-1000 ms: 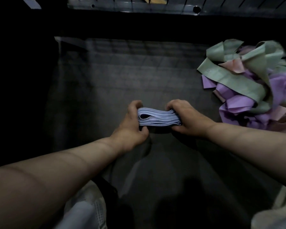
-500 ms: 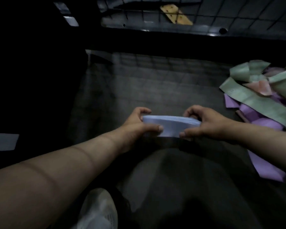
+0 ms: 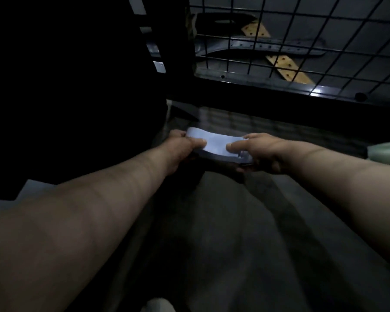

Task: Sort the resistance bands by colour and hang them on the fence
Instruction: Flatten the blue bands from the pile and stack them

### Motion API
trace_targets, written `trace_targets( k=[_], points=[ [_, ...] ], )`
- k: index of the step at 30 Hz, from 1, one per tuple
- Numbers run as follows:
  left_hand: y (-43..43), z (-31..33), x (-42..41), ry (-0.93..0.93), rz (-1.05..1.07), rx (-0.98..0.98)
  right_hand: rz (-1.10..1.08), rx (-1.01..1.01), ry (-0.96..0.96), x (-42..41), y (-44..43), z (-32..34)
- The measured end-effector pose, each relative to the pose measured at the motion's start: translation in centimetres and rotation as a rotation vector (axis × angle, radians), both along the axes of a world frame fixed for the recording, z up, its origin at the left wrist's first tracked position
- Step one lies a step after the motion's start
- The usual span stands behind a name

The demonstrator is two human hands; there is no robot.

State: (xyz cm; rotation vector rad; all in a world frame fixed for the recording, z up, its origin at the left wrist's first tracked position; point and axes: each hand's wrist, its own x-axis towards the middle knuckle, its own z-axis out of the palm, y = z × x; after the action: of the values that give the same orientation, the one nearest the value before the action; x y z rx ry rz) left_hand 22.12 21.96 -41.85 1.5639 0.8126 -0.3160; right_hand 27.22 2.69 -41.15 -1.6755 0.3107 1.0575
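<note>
blue band stack [image 3: 216, 145], edge-on a second ago, was turned flat; left hand [image 3: 180, 148] and right hand [image 3: 263, 152] gripped its ends. fence [image 3: 291, 41] came into view; hanging looked next.

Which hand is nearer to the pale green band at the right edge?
Right. The right hand grips the right end of the blue bands, towards the green band but apart from it; the left hand grips their left end, farther off.
</note>
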Motion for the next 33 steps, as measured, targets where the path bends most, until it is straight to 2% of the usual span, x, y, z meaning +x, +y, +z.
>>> trace_targets(
  k=[3, 5, 9, 15, 19, 21, 24, 29, 33],
  points=[
    [-0.2, -1.5, 0.9, -0.003, -0.106, 0.232, 0.006, -0.11, -0.007, 0.6, 0.8, -1.4],
    [-0.6, -2.6, 1.0, 0.029, -0.106, 0.316, 0.014, -0.165, -0.031, 0.6, 1.1, -2.2],
    [-0.7, -2.9, 1.4, 0.047, -0.032, 0.304, 0.013, -0.209, -0.104, 0.9, 1.3, -2.6],
    [-0.9, -2.5, 1.8, -0.023, -0.07, 0.459, -0.059, -0.321, -0.181, 0.7, 1.9, -2.4],
    [-1.5, -2.5, 2.2, -0.115, 0.019, 0.349, -0.141, -0.276, -0.211, 0.8, 1.4, -2.4],
    [-1.8, -2.4, 2.8, -0.114, -0.021, 0.341, -0.171, -0.28, -0.235, 1.0, 0.6, -2.3],
    [-2.3, -2.8, 3.0, -0.061, -0.123, 0.453, -0.126, -0.349, -0.228, 1.2, 0.2, -2.5],
    [-3.4, -3.3, 2.9, -0.058, -0.072, 0.492, -0.128, -0.418, -0.293, 1.2, 0.5, -2.6],
    [-3.5, -3.1, 3.1, -0.056, -0.131, 0.511, -0.141, -0.444, -0.266, 1.9, 0.2, -2.4]
  ],
)
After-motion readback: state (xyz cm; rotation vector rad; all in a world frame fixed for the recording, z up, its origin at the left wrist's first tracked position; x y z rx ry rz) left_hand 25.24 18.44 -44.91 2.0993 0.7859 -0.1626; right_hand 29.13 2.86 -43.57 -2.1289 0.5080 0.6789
